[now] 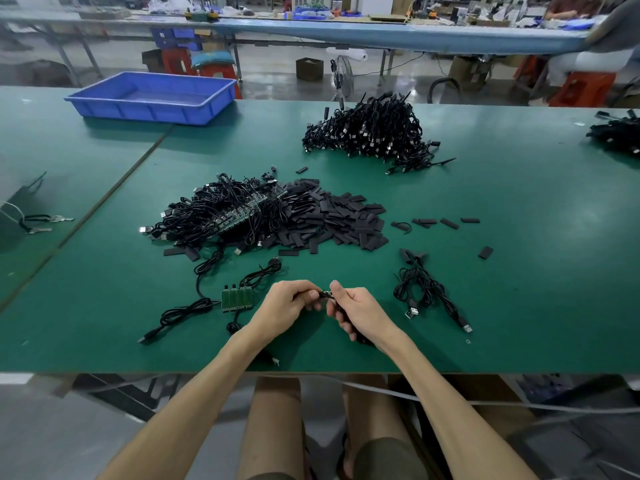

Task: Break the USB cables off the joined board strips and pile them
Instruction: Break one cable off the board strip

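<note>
My left hand (287, 301) and my right hand (356, 311) meet above the near part of the green table (519, 271). Together they pinch the end of one black USB cable (325, 294); its small end piece is mostly hidden by my fingers. Left of my hands lies a green joined board strip (237, 299) with several black cables still attached. A small pile of separate cables (424, 289) lies to the right of my hands. A heap of tangled cables on board strips (221, 213) sits further back, left of centre.
A spread of flat black sleeve pieces (339, 216) lies beside the heap. A large pile of black cables (374, 129) sits at the back, another (616, 133) at the far right edge. A blue plastic tray (152, 98) stands back left. Scissors (41, 223) lie far left.
</note>
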A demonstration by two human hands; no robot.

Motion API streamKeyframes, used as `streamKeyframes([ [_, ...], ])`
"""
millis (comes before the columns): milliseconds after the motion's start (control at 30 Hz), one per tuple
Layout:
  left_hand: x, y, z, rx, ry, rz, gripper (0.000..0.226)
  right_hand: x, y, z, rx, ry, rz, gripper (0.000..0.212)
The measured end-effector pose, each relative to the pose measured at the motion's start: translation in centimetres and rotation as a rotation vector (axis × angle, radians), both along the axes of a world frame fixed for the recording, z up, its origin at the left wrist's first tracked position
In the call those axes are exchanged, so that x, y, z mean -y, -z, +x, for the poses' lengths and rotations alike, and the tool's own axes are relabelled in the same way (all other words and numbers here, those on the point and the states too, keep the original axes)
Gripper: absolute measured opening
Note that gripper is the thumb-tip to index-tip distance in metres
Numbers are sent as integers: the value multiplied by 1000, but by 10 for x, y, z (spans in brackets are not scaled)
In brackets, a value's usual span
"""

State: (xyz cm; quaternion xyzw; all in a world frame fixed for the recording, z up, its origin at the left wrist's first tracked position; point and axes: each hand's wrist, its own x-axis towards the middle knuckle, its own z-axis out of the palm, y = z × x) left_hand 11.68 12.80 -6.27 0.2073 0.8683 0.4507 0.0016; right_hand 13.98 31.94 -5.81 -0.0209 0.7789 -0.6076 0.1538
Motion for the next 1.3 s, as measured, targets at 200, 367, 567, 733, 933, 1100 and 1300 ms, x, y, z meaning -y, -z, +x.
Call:
streamKeyframes([
  [200, 3, 4, -3, 63, 50, 57, 15, 2, 2, -1, -8, 27, 6, 56],
  [367, 8, 3, -10, 170, 149, 111, 16, 1, 3, -2, 4, 18, -6, 55],
  [567, 11, 6, -11, 225, 165, 185, 18, 1, 2, -3, 11, 1, -1, 56],
  [733, 10, 7, -11, 272, 159, 246, 15, -1, -1, -4, 37, -22, -12, 56],
  [933, 12, 9, -11, 283, 151, 252, 14, -4, -6, -6, 74, -86, -4, 57],
  [1100, 12, 10, -13, 305, 146, 256, 12, -6, -6, -10, 97, -114, 3, 55],
  [1300, 12, 9, -12, 291, 142, 246, 14, -7, -10, -15, 130, -161, 13, 59],
])
